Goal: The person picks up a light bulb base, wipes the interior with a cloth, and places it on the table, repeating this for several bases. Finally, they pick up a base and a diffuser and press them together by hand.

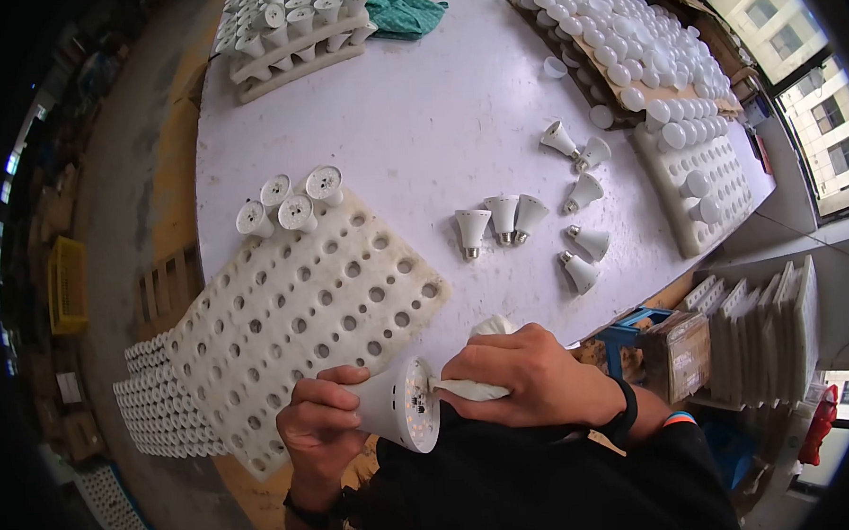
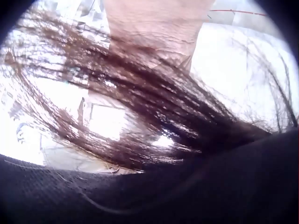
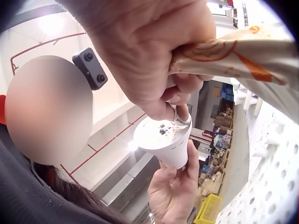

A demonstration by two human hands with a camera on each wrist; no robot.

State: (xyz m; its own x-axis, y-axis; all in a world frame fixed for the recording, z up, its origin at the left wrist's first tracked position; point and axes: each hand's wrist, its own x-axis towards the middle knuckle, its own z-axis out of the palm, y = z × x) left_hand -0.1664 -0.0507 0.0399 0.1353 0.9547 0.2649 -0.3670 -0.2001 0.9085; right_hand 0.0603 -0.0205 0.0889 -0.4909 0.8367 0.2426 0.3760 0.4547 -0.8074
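Note:
My left hand [image 1: 322, 421] grips a white LED bulb base [image 1: 381, 406] by its narrow end, its open face with a chip board turned to the right. My right hand [image 1: 533, 374] squeezes a soft white plastic bag [image 3: 233, 58] with orange print, its narrow tip at the rim of the bulb base. In the right wrist view, small dark and yellow parts show on the base's round board [image 3: 161, 130]. Hair hangs across the left wrist view and hides the left fingers there. Just left of my hands lies a white perforated tray [image 1: 286, 337], with several bulb bases [image 1: 296, 214] at its far corner.
Several loose bulb bases [image 1: 503, 216] lie mid-table [image 1: 418, 114]. White domes fill a cardboard sheet [image 1: 604, 44] at the back right, and more stand in a foam tray [image 1: 692, 206]. Stacked bases [image 1: 291, 29] occupy the back left. A cardboard box [image 1: 675, 353] sits beyond my right arm.

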